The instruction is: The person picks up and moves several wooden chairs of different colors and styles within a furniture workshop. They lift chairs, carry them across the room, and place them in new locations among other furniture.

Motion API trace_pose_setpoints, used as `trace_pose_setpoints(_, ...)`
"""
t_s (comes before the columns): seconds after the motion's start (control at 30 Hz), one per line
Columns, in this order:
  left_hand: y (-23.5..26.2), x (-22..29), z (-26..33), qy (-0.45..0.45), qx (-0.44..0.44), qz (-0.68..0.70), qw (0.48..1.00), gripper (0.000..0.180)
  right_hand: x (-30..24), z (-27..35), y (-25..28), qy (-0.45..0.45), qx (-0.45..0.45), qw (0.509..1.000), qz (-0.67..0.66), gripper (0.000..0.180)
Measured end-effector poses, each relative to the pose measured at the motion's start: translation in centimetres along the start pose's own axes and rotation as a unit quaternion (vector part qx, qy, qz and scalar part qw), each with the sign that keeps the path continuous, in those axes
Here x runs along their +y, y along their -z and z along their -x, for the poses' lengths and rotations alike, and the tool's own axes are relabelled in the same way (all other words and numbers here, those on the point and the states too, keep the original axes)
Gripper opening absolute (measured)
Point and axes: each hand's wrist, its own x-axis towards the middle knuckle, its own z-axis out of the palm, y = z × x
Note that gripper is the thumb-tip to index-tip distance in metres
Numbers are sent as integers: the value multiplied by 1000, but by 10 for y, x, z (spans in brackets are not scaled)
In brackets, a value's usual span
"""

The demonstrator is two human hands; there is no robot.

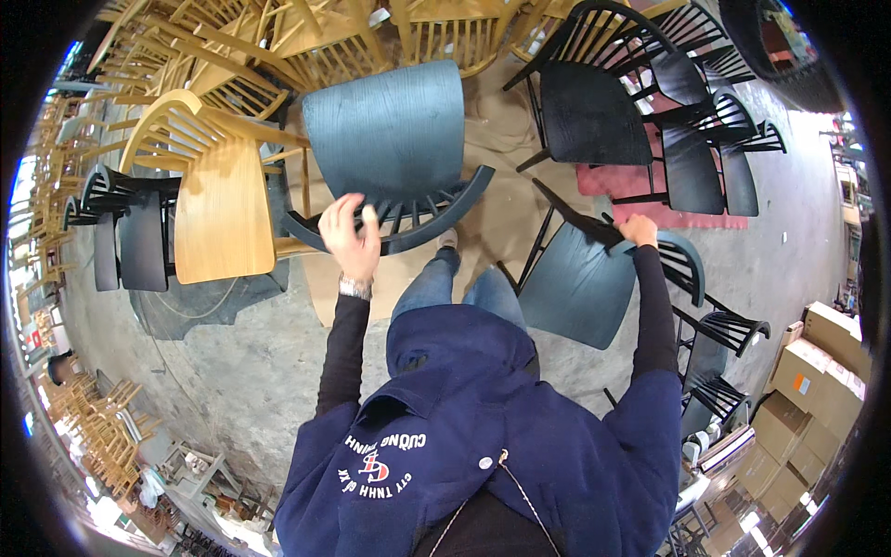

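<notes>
Black-finished wood flanks the person we look down on, who stands on a workshop floor with an arm reaching out to either side. At upper centre we find a dark chair (385,130), its seat facing up and its curved back rail (476,193) bowed toward the wearer. Over that rail hangs the left hand (351,237), fingers loosely bent and thumb apart, grasping nothing that we can make out; whether it touches the wood, we cannot tell. Right of centre, the right hand (639,230) is curled at the back of a second dark chair (580,288), apparently gripping its rail, though the knuckles hide the hold.

We judge the step in hand to be handling the pair by their backs, the right-hand hold taken and the left one not yet. The next move, in our view, calls for the left fingers to settle around the rail, clear of the neighbouring pale wooden chair (223,209) at left. More dark chairs (594,107) fill the upper right, beside a red sheet (687,221) on the floor.
</notes>
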Motion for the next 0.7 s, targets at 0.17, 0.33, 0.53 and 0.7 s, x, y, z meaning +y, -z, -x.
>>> trace_pose_setpoints(0.17,-45,-39,-28,106,-199,108,968,12,-35,-24,36,66,179,981,-34,38)
trace_pose_setpoints(0.33,-48,-46,-4,97,-154,76,980,12,-74,-56,64,10,99,981,-169,34)
trace_pose_setpoints(0.53,-39,-37,11,177,-140,6,974,11,-35,-61,46,-167,381,858,-301,29)
trace_pose_setpoints(0.7,-46,-40,12,229,-66,-10,971,11,39,-101,37,-176,258,670,-674,39)
